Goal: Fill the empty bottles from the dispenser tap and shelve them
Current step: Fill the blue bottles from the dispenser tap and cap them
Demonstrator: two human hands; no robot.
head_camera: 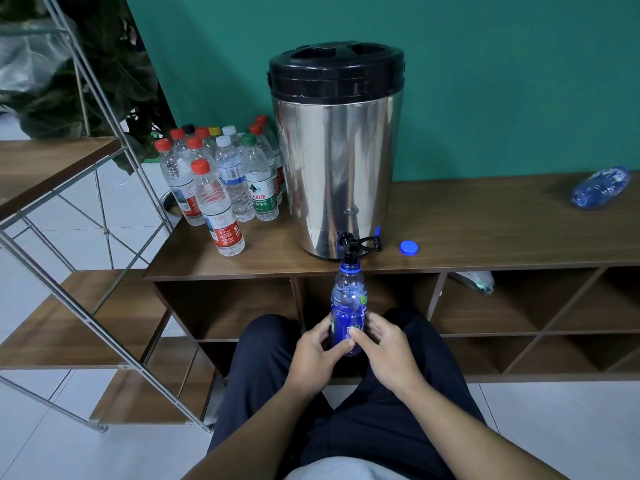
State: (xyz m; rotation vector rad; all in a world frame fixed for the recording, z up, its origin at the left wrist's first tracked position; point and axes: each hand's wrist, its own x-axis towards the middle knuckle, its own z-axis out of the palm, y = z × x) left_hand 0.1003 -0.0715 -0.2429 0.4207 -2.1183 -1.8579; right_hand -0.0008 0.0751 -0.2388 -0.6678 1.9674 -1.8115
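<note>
Blue bottle [348,308] held uncapped, mouth directly under the dispenser tap [349,244]; left hand [311,355] and right hand [384,351] both curl their fingers round its lower body, its blue cap [409,248] lying right of the tap. Judgement: thin plastic, light now but heavier and slippery as it fills, so grip low and firm. Water level and flow unreadable through the tinted wall.
</note>
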